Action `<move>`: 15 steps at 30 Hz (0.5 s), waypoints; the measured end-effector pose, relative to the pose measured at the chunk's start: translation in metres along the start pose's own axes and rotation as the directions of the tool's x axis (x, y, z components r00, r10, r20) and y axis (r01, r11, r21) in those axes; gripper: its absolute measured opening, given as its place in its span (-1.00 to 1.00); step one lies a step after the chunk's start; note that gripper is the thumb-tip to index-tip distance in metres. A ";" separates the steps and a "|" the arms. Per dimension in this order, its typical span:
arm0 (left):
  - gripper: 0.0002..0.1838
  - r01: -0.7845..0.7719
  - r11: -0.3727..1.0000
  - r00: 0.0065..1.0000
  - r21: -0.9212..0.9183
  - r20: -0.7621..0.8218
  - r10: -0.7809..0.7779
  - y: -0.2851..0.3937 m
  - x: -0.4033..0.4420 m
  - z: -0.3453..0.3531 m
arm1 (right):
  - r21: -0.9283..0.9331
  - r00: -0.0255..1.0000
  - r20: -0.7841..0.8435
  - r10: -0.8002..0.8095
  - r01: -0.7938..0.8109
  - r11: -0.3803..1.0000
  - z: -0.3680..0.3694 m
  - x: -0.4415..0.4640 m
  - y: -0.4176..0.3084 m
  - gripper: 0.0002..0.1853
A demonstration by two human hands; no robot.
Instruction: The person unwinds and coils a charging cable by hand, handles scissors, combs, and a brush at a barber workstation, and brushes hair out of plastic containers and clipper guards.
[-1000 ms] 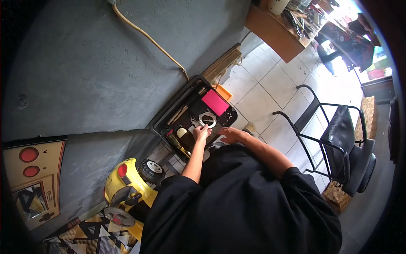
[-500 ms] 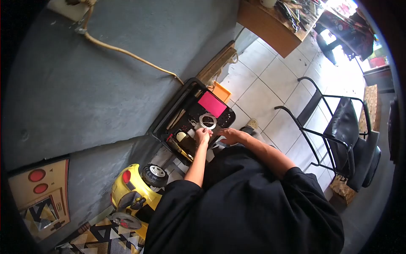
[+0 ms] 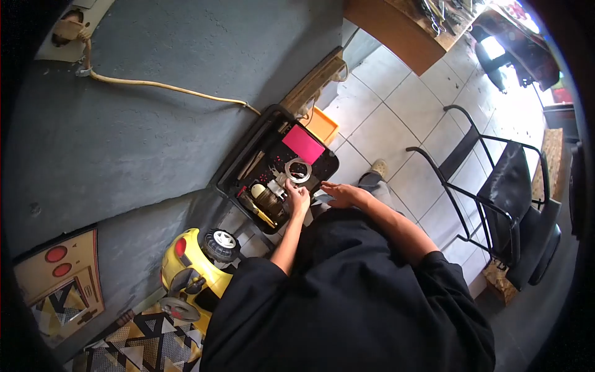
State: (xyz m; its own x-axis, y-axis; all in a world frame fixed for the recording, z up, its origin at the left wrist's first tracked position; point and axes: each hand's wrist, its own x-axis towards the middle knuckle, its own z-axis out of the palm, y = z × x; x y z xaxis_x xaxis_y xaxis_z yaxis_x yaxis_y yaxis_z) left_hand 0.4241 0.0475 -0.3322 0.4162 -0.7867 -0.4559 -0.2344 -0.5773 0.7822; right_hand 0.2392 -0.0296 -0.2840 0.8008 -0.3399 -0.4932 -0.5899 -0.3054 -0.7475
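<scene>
White coil (image 3: 308, 170) (cable, I think) is in or just over the black tray (image 3: 328, 162), at the fingertips of the left hand (image 3: 299, 198). Probably light, bendy, kinda springy, best held by the side, loops together. Can't tell if that hand's pinching it; fingers hide the near edge. Right hand (image 3: 342, 194) sits apart, fingers stretched out.

Black plastic tray (image 3: 328, 163), pink paper (image 3: 303, 144) — smooth and matt, white plastic cable (image 3: 308, 174), rough wall (image 3: 155, 149), glossy tiles (image 3: 396, 115)

Left grip (image 3: 299, 197) curled — right grip (image 3: 341, 194) flatter, palm down.
</scene>
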 end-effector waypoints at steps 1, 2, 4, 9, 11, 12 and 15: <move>-0.36 0.021 0.991 0.998 0.134 -0.054 -0.014 0.009 -0.003 0.001 | -0.062 0.998 0.056 -0.024 0.027 0.998 -0.005 0.002 0.000 -0.26; -0.31 0.051 0.964 0.994 0.262 -0.112 -0.023 0.017 -0.005 0.001 | -0.123 0.993 0.113 -0.043 0.057 0.991 -0.010 0.005 0.001 -0.25; -0.17 0.060 0.955 0.995 0.290 -0.094 -0.034 0.021 -0.002 0.000 | -0.137 0.986 0.151 -0.065 0.086 0.987 -0.015 0.011 0.002 -0.24; -0.10 0.141 0.972 0.990 0.186 -0.034 -0.137 -0.006 0.007 0.011 | -0.208 0.947 0.315 0.056 0.012 0.978 -0.020 0.022 -0.005 -0.20; -0.14 0.110 0.976 0.994 0.185 -0.032 -0.106 -0.001 0.005 0.008 | -0.235 0.949 0.309 0.070 0.005 0.972 -0.018 0.023 -0.011 -0.23; -0.14 0.111 0.978 0.994 0.178 -0.036 -0.106 0.003 0.004 0.005 | -0.257 0.953 0.292 0.085 -0.007 0.966 -0.020 0.023 -0.015 -0.26; -0.11 0.187 0.949 0.972 0.253 0.089 -0.216 0.023 0.001 -0.010 | -0.319 0.923 0.352 0.153 -0.036 0.947 -0.027 0.019 -0.028 -0.25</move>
State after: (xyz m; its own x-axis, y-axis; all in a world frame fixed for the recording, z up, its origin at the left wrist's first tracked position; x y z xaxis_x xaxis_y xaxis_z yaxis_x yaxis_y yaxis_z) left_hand 0.4274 0.0354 -0.3102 0.3768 -0.6601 -0.6498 -0.3670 -0.7505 0.5496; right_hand 0.2683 -0.0515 -0.2607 0.6854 -0.0477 -0.7266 -0.6204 -0.5607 -0.5484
